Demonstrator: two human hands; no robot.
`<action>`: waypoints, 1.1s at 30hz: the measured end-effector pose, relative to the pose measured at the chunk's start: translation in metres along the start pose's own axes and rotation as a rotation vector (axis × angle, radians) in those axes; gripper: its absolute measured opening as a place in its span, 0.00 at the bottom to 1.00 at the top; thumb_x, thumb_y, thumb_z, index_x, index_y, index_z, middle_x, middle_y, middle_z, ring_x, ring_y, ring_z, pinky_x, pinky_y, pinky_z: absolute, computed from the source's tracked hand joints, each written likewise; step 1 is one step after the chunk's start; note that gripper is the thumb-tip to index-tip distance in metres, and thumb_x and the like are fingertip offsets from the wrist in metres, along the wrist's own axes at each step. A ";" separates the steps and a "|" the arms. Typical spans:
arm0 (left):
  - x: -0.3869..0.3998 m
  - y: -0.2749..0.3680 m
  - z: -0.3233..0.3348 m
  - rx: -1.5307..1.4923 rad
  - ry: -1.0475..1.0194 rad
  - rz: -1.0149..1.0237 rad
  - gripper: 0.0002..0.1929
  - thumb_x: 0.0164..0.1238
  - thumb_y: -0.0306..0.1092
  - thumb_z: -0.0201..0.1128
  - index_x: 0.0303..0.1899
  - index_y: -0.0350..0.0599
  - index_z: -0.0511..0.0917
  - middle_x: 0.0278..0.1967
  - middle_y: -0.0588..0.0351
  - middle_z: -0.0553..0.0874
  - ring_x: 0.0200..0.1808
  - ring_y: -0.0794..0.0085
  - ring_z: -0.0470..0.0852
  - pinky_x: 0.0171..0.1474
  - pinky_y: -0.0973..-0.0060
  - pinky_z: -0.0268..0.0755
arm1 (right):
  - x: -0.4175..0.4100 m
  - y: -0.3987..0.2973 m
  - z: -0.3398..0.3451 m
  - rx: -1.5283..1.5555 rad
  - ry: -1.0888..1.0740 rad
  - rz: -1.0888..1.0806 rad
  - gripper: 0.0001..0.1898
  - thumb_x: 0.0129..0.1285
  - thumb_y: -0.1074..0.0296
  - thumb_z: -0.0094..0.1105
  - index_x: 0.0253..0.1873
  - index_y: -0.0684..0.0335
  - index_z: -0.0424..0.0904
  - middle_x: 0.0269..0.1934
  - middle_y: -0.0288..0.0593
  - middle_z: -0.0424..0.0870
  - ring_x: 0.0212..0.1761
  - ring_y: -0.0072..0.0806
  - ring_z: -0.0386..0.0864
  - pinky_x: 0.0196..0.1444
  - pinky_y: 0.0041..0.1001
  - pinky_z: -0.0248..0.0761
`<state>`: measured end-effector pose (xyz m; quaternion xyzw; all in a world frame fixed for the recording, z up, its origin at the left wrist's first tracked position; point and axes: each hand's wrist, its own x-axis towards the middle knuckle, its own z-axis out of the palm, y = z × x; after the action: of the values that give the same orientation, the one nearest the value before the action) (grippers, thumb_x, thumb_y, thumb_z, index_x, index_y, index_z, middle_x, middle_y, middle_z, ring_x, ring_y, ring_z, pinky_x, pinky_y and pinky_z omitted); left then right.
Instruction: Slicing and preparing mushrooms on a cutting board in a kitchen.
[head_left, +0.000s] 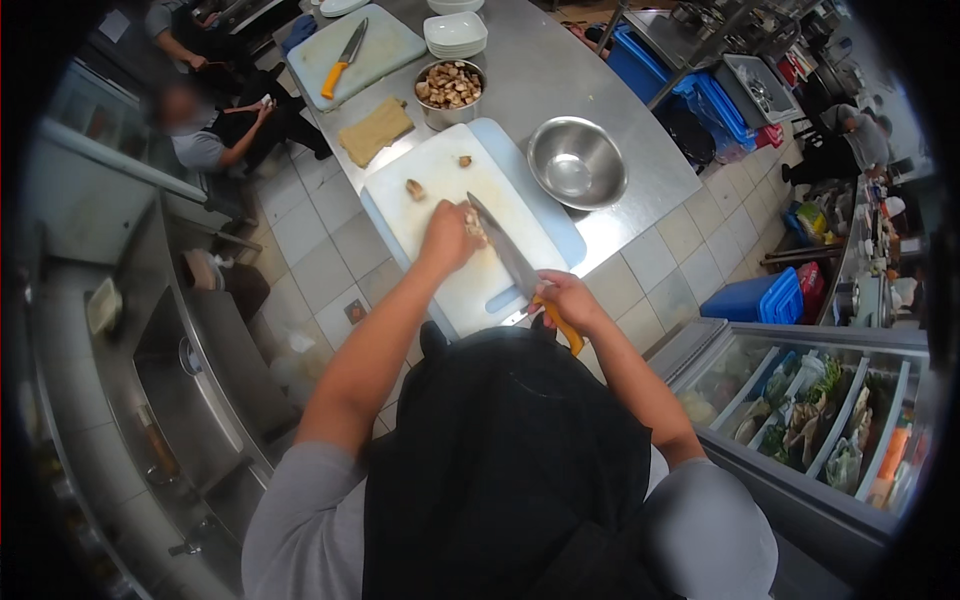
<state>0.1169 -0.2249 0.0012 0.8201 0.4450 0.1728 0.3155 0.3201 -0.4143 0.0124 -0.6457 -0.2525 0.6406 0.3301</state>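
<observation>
My right hand (568, 301) grips the yellow handle of a chef's knife (506, 244), its blade slanting away across a white cutting board (431, 154). On the board, the curled fingers of my left hand (448, 236) hold pale cut mushroom pieces (474, 225) close beside the blade. Two brown mushroom chunks, one nearer the left edge (415, 190) and a smaller one (465, 161), lie apart farther up. Just beyond the board stands a steel pot (450, 94) heaped with cut brown mushrooms. A steel bowl (576, 163) rests to the right with nothing in it.
A bluish board (499, 146) lies under the white one. A folded tan cloth (375, 131), another board (390, 45) with a yellow-handled knife (346, 56), and stacked white dishes (455, 36) share the steel table (540, 45). A person (225, 135) sits to the left.
</observation>
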 end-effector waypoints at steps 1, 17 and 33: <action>-0.001 0.000 0.003 -0.035 -0.022 -0.012 0.37 0.48 0.30 0.86 0.64 0.33 0.83 0.49 0.41 0.84 0.49 0.51 0.88 0.58 0.60 0.82 | 0.001 -0.001 0.003 -0.001 -0.006 -0.005 0.25 0.82 0.66 0.55 0.78 0.67 0.70 0.36 0.47 0.90 0.20 0.25 0.78 0.24 0.26 0.75; 0.013 0.003 0.024 -0.474 0.169 -0.322 0.23 0.58 0.27 0.80 0.57 0.34 0.89 0.41 0.52 0.94 0.41 0.71 0.91 0.51 0.73 0.84 | 0.003 -0.012 0.002 0.015 -0.002 -0.068 0.26 0.79 0.69 0.58 0.77 0.69 0.73 0.35 0.44 0.88 0.20 0.21 0.75 0.23 0.24 0.71; 0.124 0.093 0.043 -0.587 0.022 -0.076 0.13 0.75 0.23 0.62 0.56 0.33 0.86 0.47 0.46 0.93 0.48 0.61 0.93 0.56 0.64 0.85 | -0.030 -0.069 -0.083 -0.608 0.670 -0.342 0.22 0.77 0.66 0.60 0.72 0.62 0.82 0.35 0.50 0.89 0.29 0.35 0.84 0.40 0.38 0.78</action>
<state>0.2669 -0.1740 0.0318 0.6745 0.4098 0.2910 0.5407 0.4077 -0.3997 0.0805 -0.8328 -0.4106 0.2312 0.2904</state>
